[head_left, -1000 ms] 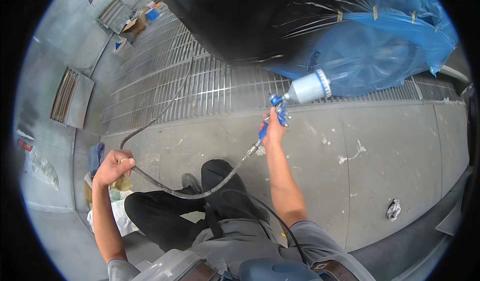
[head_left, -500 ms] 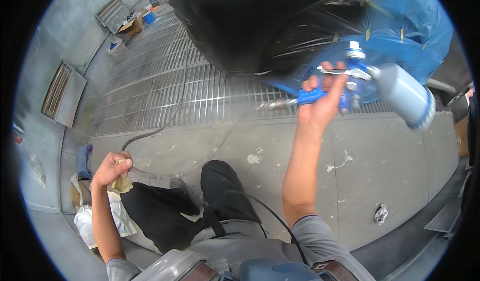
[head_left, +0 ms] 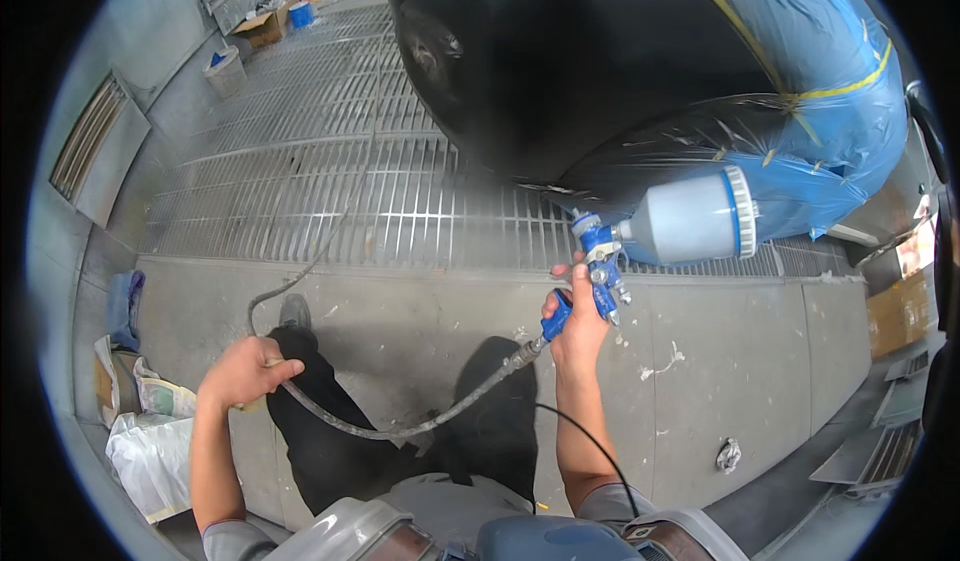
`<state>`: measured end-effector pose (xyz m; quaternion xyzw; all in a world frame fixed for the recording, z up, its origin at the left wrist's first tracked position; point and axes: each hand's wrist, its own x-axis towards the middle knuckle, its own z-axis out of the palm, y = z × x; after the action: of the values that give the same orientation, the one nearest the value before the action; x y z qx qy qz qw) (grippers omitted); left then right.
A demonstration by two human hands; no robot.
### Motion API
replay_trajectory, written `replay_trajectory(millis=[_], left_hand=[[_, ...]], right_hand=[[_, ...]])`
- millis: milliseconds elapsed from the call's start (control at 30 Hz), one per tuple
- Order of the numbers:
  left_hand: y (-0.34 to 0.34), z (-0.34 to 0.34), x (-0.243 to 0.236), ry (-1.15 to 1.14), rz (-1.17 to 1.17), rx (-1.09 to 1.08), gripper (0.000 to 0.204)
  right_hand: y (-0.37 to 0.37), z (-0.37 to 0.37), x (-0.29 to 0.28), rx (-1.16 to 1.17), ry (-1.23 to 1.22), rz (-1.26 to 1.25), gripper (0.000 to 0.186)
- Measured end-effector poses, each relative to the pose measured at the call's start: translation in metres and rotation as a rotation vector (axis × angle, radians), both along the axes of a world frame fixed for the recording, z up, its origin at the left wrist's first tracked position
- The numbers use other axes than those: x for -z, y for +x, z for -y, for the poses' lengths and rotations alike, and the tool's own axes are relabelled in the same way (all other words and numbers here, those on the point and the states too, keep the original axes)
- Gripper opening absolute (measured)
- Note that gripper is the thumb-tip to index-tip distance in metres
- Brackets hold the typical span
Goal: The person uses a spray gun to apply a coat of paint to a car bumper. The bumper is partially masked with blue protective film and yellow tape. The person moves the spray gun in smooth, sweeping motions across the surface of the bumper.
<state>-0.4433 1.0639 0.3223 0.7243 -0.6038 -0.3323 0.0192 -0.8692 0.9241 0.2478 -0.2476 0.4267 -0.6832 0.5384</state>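
Note:
My right hand (head_left: pixel 580 336) is wrapped round the handle of a blue spray gun (head_left: pixel 600 261), held tilted at the near edge of the floor grating. A pale, translucent paint cup (head_left: pixel 688 221) with a blue-and-white ridged end sticks out to the gun's right. From the handle, a grey air hose (head_left: pixel 440 419) sags across my legs to my left hand (head_left: pixel 242 373), which is closed round it. A scrap of yellowish cloth barely shows under that hand. Beyond the gun, apart from it, stands a glossy black car body part (head_left: pixel 570 61), bordered by blue masking film (head_left: pixel 800 56) and yellow tape.
Metal grating (head_left: pixel 300 191) covers the far floor; grey flooring (head_left: pixel 720 361) lies under me. A crumpled foil-like piece (head_left: pixel 729 455) is at right. White plastic bags (head_left: pixel 150 461) sit at lower left. A bucket (head_left: pixel 226 71) and a cardboard box (head_left: pixel 262 29) stand by the left wall.
My right hand has brought the spray gun down and left, away from the masking film, and the cup now points rightward. My left hand has shifted slightly right and lower with the hose. My view has shifted.

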Motion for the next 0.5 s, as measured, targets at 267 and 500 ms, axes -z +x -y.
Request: replay_trajectory(millis=[267, 500], left_hand=[[0.082, 0.129, 0.016, -0.031, -0.046, 0.16, 0.045], [0.153, 0.294, 0.045, -0.114, -0.155, 0.716, 0.042]], right_hand=[[0.059, 0.031, -0.04, 0.446, -0.292, -0.198, 0.037], [0.136, 0.039, -0.054, 0.846, -0.341, -0.324, 0.041]])
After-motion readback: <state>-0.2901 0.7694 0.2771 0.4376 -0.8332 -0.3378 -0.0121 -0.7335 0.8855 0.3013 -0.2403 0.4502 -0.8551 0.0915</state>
